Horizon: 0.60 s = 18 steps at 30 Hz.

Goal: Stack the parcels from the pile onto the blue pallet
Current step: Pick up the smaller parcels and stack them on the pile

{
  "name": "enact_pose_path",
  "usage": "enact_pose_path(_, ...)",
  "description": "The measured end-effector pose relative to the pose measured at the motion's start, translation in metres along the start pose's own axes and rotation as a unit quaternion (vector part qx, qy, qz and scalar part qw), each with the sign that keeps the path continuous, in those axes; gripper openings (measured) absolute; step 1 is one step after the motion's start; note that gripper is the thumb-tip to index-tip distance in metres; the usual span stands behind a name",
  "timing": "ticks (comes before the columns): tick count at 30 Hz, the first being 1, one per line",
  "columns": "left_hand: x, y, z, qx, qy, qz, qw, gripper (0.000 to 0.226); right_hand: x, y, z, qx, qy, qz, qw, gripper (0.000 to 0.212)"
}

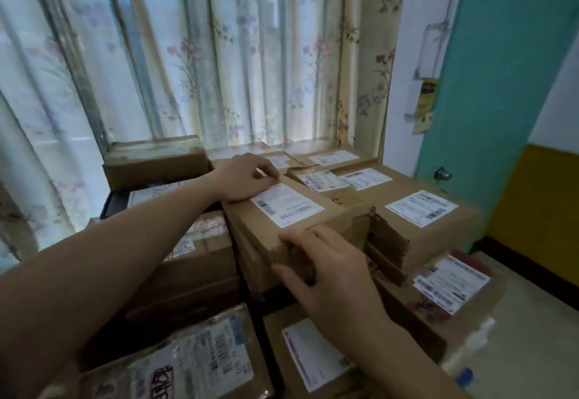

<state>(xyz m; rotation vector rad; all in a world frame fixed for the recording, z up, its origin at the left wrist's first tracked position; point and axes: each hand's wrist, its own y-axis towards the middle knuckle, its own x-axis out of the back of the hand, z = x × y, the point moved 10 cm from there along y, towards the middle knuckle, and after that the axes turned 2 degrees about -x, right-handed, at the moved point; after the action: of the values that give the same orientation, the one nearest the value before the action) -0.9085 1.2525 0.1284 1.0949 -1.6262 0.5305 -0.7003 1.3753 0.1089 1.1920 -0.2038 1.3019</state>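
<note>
A brown cardboard parcel (326, 210) with a white shipping label lies on top of the stack in the middle of the view. My left hand (242, 177) rests on its far left corner, fingers curled over the top edge. My right hand (329, 276) holds its near corner, fingers spread over the top and front face. Several more labelled parcels surround it: a larger box (419, 210) to the right, a box (153, 163) at the back left, and a plastic-wrapped parcel (194, 364) at the front. A small blue bit (466, 375) shows at the lower right; the pallet is otherwise hidden.
A floral curtain (203, 54) hangs right behind the stack. A teal door (501, 69) with a round knob stands at the right, beside a yellow and white wall. Pale floor (539, 320) shows at the lower right.
</note>
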Motion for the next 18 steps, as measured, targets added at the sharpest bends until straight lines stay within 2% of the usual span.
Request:
enact_pose_path(5,-0.01,0.007,-0.017,-0.005,0.038,0.003,0.999,0.028,-0.01,0.009,0.007,0.036,0.031,0.033,0.998,0.038)
enact_pose_path(9,0.0,-0.013,-0.005,0.053,0.022,-0.001,0.998,0.044,-0.014,0.012,0.017,0.058,0.043,0.052,0.996,0.04)
enact_pose_path(12,0.025,-0.053,0.007,0.076,0.024,-0.038,0.996,0.048,-0.011,0.012,0.024,0.06,0.046,0.024,0.997,0.045)
enact_pose_path(14,0.045,-0.089,0.015,0.087,0.037,-0.059,0.994,0.045,-0.014,0.012,0.041,0.072,0.063,0.01,0.995,0.041)
enact_pose_path(18,0.077,-0.177,0.048,0.127,0.108,-0.074,0.983,0.048,-0.058,0.001,0.11,0.141,0.084,0.069,0.984,0.033)
